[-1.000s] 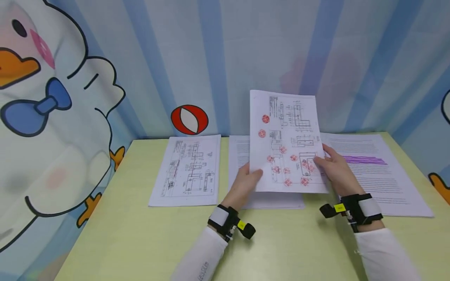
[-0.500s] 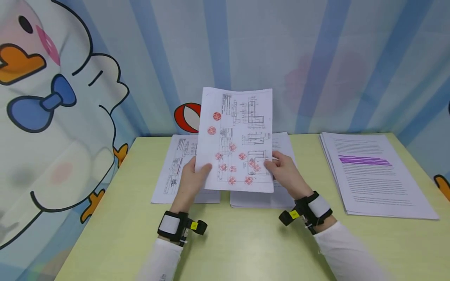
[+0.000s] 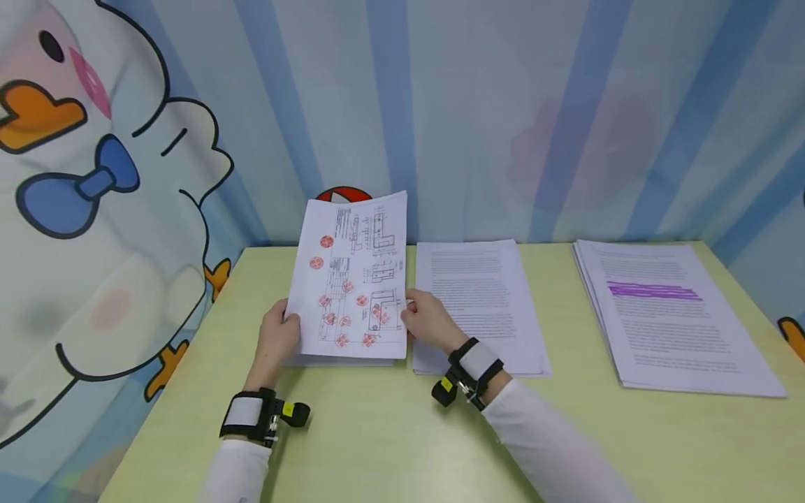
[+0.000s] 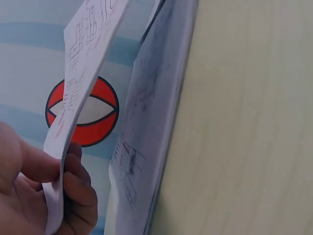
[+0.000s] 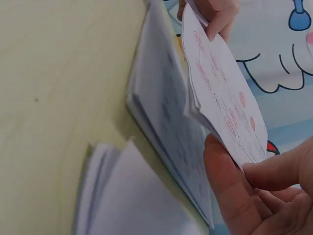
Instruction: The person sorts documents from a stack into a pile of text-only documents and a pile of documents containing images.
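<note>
Both hands hold a thin stack of paper (image 3: 352, 279) printed with line drawings and marked with several red round stamps. My left hand (image 3: 277, 339) pinches its left edge low down, thumb in front and fingers behind, as the left wrist view shows. On the other side my right hand (image 3: 434, 320) pinches the right edge between thumb and fingers. The stack is tilted up over a second pile of drawings (image 4: 146, 98), which it mostly covers in the head view. In the right wrist view a gap shows between the held sheets (image 5: 225, 93) and that pile (image 5: 164, 98).
A pile of printed text pages (image 3: 468, 279) lies in the middle of the table (image 3: 390, 433), just right of the held stack. Farther right is a thicker pile (image 3: 679, 335) with purple highlighted lines. A striped curtain (image 3: 472, 126) hangs behind the table.
Both hands have carried the stamped stack leftward, from over the middle and right piles to over the left one, and lowered it over the last half second. The text piles are uncovered now.
</note>
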A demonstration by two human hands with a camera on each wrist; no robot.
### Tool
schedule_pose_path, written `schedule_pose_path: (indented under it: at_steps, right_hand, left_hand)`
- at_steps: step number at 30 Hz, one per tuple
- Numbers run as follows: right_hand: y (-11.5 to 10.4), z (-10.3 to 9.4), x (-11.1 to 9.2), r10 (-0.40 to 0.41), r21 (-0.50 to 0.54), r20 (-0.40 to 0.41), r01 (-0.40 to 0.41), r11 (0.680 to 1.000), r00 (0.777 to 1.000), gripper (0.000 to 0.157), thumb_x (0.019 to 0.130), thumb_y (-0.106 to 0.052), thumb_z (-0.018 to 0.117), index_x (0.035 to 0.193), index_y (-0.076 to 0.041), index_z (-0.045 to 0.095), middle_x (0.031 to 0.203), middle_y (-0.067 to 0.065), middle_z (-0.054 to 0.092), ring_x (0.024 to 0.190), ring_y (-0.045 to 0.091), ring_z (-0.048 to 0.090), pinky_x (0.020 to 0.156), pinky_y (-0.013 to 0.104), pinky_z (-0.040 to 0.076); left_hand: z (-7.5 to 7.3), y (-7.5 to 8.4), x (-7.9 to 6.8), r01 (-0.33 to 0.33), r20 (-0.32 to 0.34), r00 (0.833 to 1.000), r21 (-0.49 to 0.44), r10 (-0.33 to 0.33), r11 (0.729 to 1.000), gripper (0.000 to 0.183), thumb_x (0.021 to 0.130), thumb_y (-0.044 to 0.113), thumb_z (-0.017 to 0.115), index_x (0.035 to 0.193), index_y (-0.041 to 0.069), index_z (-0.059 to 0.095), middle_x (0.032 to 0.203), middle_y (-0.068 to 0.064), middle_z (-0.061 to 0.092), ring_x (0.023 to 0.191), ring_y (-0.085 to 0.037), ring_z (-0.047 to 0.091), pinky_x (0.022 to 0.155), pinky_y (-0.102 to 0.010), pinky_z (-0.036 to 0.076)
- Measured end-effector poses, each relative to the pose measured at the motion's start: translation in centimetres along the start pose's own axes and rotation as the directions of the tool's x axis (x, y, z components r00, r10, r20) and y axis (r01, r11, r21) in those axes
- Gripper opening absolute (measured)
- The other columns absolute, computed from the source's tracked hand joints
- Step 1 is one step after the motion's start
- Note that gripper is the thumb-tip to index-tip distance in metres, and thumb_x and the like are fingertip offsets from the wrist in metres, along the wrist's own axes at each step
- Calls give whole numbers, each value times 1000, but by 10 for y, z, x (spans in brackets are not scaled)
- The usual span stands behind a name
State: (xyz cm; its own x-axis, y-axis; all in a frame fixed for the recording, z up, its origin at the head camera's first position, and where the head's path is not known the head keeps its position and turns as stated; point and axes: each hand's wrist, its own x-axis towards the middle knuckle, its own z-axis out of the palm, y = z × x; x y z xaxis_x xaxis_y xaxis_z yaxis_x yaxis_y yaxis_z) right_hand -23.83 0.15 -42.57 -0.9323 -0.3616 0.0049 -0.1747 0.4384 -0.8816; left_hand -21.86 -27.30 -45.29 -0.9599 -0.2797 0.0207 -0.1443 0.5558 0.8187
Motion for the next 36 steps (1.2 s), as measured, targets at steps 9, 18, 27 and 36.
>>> schedule_pose_path:
  at_steps: [9,18,27,36]
  right_hand:
    - [5,33,9,41,-120,28,-37,992,999,27,89,-6,48,114,-1,56,62,7,60,47,16,58,44,24,43]
    - [6,41,13,113,-205,-42,-119,972,993,20,89,-10,52,105,0,59,53,4,58,42,13,55,40,23,41]
    - [8,36,11,96,-200,-64,-107,974,993,23,89,-10,54,108,0,62,54,4,60,42,12,55,40,22,41]
    - [6,13,3,44,-179,-58,-54,982,997,27,88,-17,56,110,-4,64,77,4,65,53,11,58,48,24,43]
  left_hand:
    - [-20,5,-16,117,20,993,135,-120,984,44,95,14,36,135,-3,35,126,-27,46,104,-34,46,90,-49,40]
    - [-20,0,-14,161,2,987,156,-164,974,51,92,15,44,138,-3,30,128,-29,43,106,-36,46,91,-50,40]
    - [-23,3,-17,208,21,977,150,-213,967,47,94,26,44,131,-3,43,131,-24,46,115,-35,42,91,-48,39]
    - [-7,-43,13,118,-39,993,190,-112,975,57,93,52,38,134,13,45,136,-16,43,119,-35,39,93,-53,37]
